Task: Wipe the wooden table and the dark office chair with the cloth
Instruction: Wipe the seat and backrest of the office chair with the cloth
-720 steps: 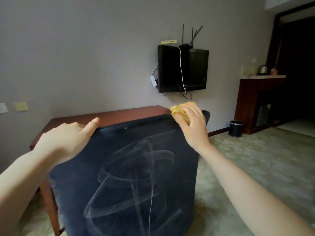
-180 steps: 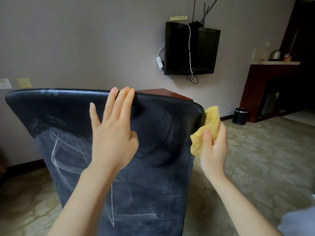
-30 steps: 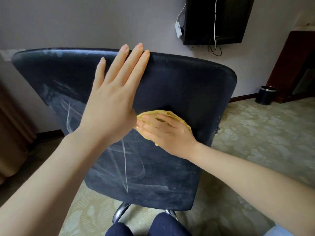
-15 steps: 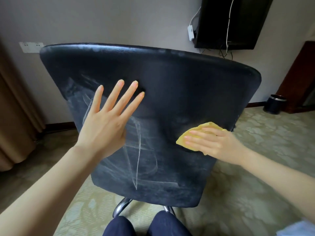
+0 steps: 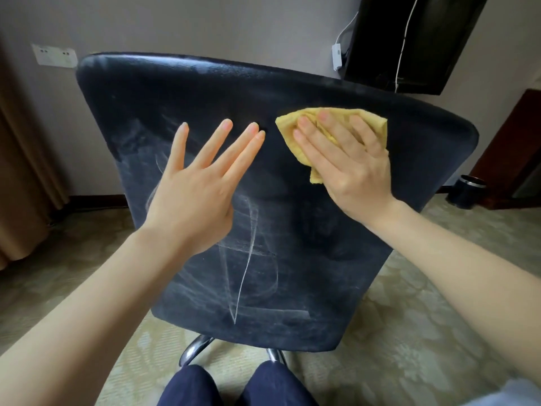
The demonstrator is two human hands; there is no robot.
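The dark office chair point(image 5: 292, 273) fills the middle of the view, its backrest turned to me with pale streaks and scratch lines across it. My right hand point(image 5: 348, 168) lies flat with spread fingers on the yellow cloth point(image 5: 289, 124), pressing it against the upper right of the backrest. My left hand point(image 5: 196, 194) rests flat on the backrest's left half, fingers straight and fanned, holding nothing. The wooden table is out of sight behind the chair.
A dark wall-mounted screen point(image 5: 415, 39) with a white cable hangs at upper right. A reddish wooden cabinet point(image 5: 515, 153) and a small black bin point(image 5: 465, 190) stand at right. Brown curtain point(image 5: 20, 171) at left. Patterned carpet, chrome chair base point(image 5: 196, 348) and my knees below.
My right hand has slid the cloth up from the lower right of the backrest to its upper right. My left hand stays flat on the left half.
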